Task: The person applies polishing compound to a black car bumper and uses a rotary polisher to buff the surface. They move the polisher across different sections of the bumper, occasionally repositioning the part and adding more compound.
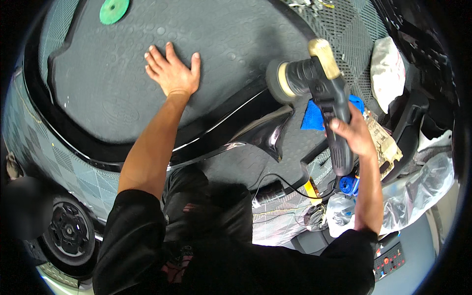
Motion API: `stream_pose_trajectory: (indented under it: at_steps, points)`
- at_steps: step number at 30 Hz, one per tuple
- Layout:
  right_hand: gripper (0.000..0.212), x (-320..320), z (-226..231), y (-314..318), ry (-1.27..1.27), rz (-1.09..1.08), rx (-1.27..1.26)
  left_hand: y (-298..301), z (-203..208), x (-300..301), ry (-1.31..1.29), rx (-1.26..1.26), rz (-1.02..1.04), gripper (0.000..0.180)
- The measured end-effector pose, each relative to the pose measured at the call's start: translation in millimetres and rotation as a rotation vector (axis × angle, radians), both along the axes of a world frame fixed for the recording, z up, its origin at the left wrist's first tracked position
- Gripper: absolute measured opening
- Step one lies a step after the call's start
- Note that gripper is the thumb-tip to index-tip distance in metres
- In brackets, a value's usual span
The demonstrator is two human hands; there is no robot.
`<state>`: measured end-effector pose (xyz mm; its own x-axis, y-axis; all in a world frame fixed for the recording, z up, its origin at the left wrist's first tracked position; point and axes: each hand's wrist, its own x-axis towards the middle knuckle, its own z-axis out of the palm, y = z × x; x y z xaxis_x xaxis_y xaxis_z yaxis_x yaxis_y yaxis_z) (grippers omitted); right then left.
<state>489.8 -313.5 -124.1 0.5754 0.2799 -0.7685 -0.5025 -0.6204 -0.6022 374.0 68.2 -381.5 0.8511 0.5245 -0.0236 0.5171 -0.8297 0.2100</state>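
Note:
My left hand [174, 73] lies flat with fingers spread on a dark grey textured mat [118, 64]. In my right hand [356, 130] is a black electric polisher [339, 101], gripped round its body with the thumb on top. Its round foam pad [278, 81] is tipped on edge beside a long glossy black curved car trim piece [206, 132]. Whether the pad touches the trim I cannot tell. The trim curves round the mat's near and left sides, with a pointed flap [273, 135] on the near side. A tan cover sits on the polisher's head.
A green round pad [110, 11] rests at the mat's far left. Right of the polisher lie a blue cloth [312, 117], torn cardboard [387, 142] and a white bag [387, 69]. A black cable [290, 185] loops near my legs. A car wheel [69, 228] stands at lower left.

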Motion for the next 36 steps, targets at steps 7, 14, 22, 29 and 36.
stream_pose_trajectory:
  at_steps: [7,14,22,29,36]
  points:
    - [0.083,-119.7,15.3,42.3,-0.323,0.003,-0.226,0.5,-1.4,-1.3,-0.009,0.005,-0.01,0.093]
    - [0.093,-220.7,3.3,102.6,-0.311,-0.022,-0.186,2.2,-11.1,-2.1,-0.035,-0.024,-0.035,0.088]
    - [0.095,-253.1,-16.2,120.3,-0.422,0.06,-0.073,84.2,57.5,-37.4,-0.106,-0.946,0.023,0.067]
    - [0.072,-229.6,-36.4,65.5,-0.544,-0.411,0.015,143.2,165.6,-269.0,-0.308,-1.034,0.128,0.043]
    - [0.07,-303.0,-52.1,81.6,-0.564,-0.449,-0.056,56.0,189.6,-368.0,-0.006,-1.385,0.245,0.048]
